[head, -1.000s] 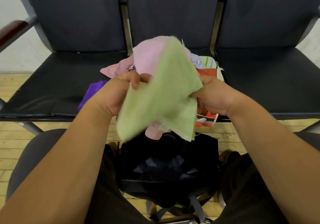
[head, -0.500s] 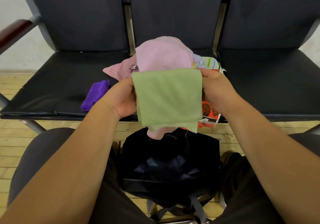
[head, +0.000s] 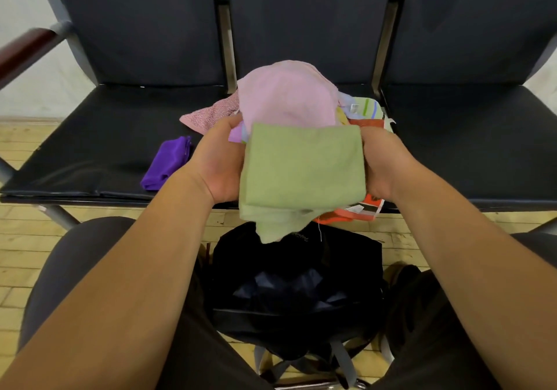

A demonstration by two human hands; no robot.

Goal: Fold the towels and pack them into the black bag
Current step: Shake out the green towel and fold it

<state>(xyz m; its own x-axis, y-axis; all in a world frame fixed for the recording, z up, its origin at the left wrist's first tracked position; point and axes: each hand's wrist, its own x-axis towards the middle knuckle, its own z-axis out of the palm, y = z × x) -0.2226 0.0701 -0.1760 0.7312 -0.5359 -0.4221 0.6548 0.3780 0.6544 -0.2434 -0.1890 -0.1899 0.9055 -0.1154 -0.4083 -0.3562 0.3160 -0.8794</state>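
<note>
left hand (head: 217,165): grip curled on green towel (head: 304,172) | right hand (head: 384,163): same | above black bag (head: 241,257)

Soft, even indoor light, moderately bright, leaves no hard shadows. A dull sheen lies on the black seat (head: 99,163). The black bag (head: 298,272) sinks into almost featureless dark. The armrest (head: 27,49) looks motion-smeared and the green towel (head: 304,169) slightly soft. Wide-angle distortion bends the frame's edges.
</note>
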